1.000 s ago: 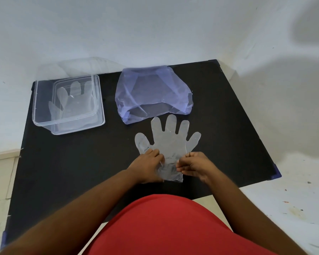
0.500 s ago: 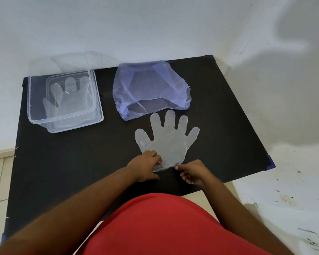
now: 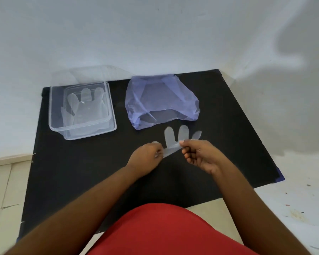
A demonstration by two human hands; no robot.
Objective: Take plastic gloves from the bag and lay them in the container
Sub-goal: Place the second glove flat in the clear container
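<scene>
Black worktop (image 3: 81,172) set against a white wall (image 3: 136,34), seen from above.

Left hand (image 3: 147,159) and right hand (image 3: 201,155) sit close together near the middle of the worktop, each pinching the cuff end of one clear plastic glove (image 3: 170,140). The cuff is bunched into a narrow strip stretched between the two hands. The glove's fingers point away toward the far side, three of them plainly visible, a fourth partly hidden behind the right hand; whether they touch the worktop cannot be told.

Just beyond the glove's fingertips lies the bag (image 3: 160,102), thin bluish-purple plastic, crumpled, its open mouth facing the near side.

Left of the bag, well apart from the hands, stands the clear rectangular container (image 3: 112,115), open on top. One or more clear gloves (image 3: 85,105) lie flat inside, fingers pointing to the far wall. A transparent lid (image 3: 85,74) seems to lean behind the container against the wall; outline faint.

Red garment (image 3: 164,230) fills the near edge of the view. Pale floor (image 3: 293,199) shows to the right of the worktop.
</scene>
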